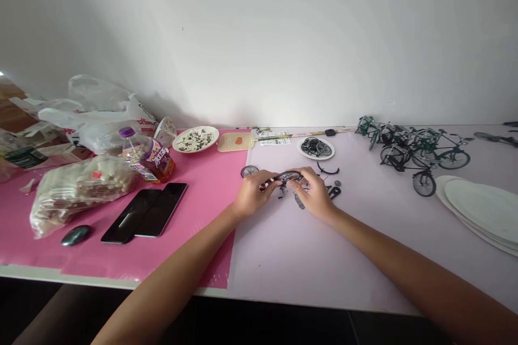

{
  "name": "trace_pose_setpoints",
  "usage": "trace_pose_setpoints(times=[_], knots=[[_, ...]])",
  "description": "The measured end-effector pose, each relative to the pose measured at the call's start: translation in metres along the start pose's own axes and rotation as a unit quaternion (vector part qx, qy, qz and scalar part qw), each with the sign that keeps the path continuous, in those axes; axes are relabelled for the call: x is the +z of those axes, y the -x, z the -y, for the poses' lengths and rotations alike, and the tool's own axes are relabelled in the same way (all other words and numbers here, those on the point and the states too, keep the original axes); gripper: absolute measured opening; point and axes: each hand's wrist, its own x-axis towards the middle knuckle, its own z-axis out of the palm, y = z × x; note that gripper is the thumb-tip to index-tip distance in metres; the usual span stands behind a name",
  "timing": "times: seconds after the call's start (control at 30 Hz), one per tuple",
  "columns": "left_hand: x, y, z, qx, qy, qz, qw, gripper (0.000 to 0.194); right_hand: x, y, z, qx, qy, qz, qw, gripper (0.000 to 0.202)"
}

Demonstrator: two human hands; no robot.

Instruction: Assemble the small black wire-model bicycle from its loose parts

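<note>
Both hands meet at a small black spoked wheel (288, 176) above the table. My left hand (256, 192) pinches its left side, and my right hand (314, 195) grips the right side. Small dark parts show just below the wheel between the hands; their exact shape is too small to tell. Another wheel (249, 171) lies flat to the left of my left hand. Behind my right hand is a curved black piece (327, 169), and a flat black part (334, 192) lies beside it. A grey textured piece (299, 201) is under my right fingers.
Small model bicycles (453, 156) stand at the right behind stacked white plates (481, 205). A plate of wheels (315, 147) is near the wall. Leftward are a plate of pale pieces (196, 139), a bottle (148, 156), two phones (162, 209), a mouse (76, 235) and a filled bag (81, 188).
</note>
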Motion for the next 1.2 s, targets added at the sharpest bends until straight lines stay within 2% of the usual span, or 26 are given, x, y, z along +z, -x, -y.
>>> trace_pose_setpoints(times=[0.27,0.43,0.57,0.7,0.8,0.9,0.97,1.1,1.2], knots=[[-0.006,-0.005,-0.004,0.112,-0.153,0.010,0.982,0.023,0.000,-0.001,-0.001,-0.053,0.001,0.013,0.999,0.016],[-0.001,-0.002,0.000,0.148,-0.128,0.034,0.980,0.036,-0.001,-0.004,-0.001,-0.104,0.042,0.002,0.994,0.016],[0.000,0.000,0.000,0.137,-0.136,0.047,0.980,0.039,-0.001,-0.002,-0.001,-0.094,0.038,-0.019,0.995,0.016],[-0.004,-0.001,-0.006,0.117,-0.141,0.058,0.981,0.034,0.000,0.002,-0.003,-0.049,0.023,-0.040,0.998,0.021],[-0.007,-0.002,-0.009,0.098,-0.164,0.060,0.980,0.028,-0.003,0.000,-0.005,-0.041,0.055,-0.056,0.996,0.030],[-0.009,-0.003,-0.006,0.053,-0.190,0.041,0.979,0.026,-0.008,-0.006,-0.009,-0.054,0.095,-0.065,0.992,0.020],[-0.011,-0.004,-0.002,0.019,-0.211,0.021,0.977,0.027,-0.012,-0.010,-0.012,-0.078,0.127,-0.021,0.989,0.005],[-0.018,-0.005,0.003,-0.014,-0.228,0.017,0.974,0.030,-0.015,-0.010,-0.017,-0.097,0.189,0.110,0.971,0.012],[-0.022,-0.007,0.005,-0.018,-0.206,0.009,0.978,0.028,-0.015,-0.008,-0.019,-0.105,0.211,0.157,0.959,0.014]])
